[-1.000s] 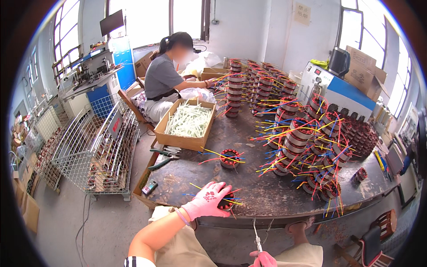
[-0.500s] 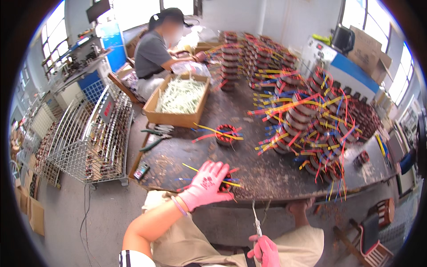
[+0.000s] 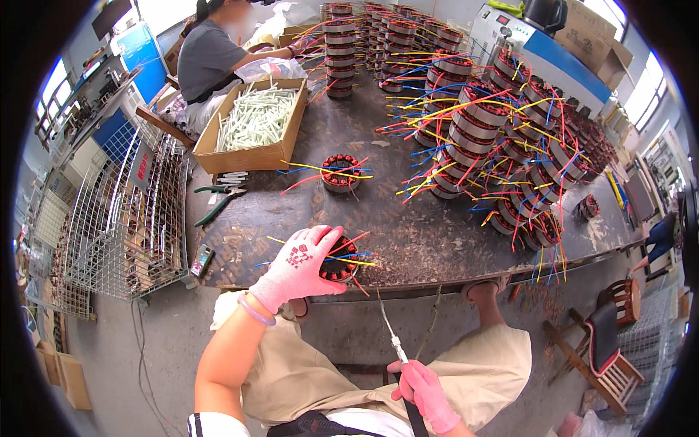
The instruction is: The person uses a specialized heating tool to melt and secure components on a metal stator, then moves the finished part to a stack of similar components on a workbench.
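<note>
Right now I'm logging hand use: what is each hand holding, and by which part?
Left hand grips the wound stator over its top and near side. Right hand holds a thin pointed tool by its lower end.

Pink knit gloves on left hand (image 3: pixel 302 266) and right hand (image 3: pixel 426 390), lilac wristband, khaki trousers
</note>
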Motion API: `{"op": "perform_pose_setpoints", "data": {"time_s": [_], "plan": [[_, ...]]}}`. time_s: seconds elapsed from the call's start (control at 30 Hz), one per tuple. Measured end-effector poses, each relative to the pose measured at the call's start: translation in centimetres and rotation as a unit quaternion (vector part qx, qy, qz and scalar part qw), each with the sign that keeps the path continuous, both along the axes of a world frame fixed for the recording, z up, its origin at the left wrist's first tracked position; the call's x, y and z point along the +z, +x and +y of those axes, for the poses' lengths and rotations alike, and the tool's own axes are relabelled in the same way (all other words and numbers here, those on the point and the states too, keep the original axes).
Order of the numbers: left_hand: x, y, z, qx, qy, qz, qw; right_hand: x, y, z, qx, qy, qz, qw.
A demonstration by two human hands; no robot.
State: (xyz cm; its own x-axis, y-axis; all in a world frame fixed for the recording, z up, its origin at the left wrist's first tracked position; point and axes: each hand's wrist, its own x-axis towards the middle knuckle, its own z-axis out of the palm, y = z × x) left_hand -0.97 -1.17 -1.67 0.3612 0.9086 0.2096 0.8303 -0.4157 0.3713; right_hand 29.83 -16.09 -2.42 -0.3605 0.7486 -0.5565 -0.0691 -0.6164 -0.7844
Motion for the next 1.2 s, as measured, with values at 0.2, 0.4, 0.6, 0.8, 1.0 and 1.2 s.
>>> {"op": "perform_pose_setpoints", "data": {"time_s": [0.2, 0.4, 0.6, 0.8, 1.0, 1.2], "plan": [[0.0, 2.3, -0.5, 0.029, 0.071, 0.037, 0.996, 0.3, -0.2, 0.2, -0.033, -0.027, 0.004, 0.999], [-1.4, 3.3, -0.2, 0.039, 0.100, 0.044, 0.993, -1.0, -0.4, -0.6, -0.092, 0.002, 0.005, 0.996], [-1.4, 3.1, -0.5, 0.044, 0.103, 0.029, 0.993, -1.4, -0.2, -0.7, -0.070, 0.027, 0.024, 0.997], [-1.1, 2.5, -0.5, 0.025, 0.074, 0.019, 0.997, -1.6, -0.4, -0.9, -0.071, 0.018, 0.023, 0.997], [0.1, 0.1, -0.1, 0.015, -0.029, 0.018, 0.999, 0.2, 0.2, -0.3, -0.038, -0.020, 0.021, 0.999], [-0.2, -0.2, 0.1, 0.012, -0.023, -0.001, 1.000, -0.2, -0.1, -0.2, -0.010, -0.010, 0.017, 1.000]]}}
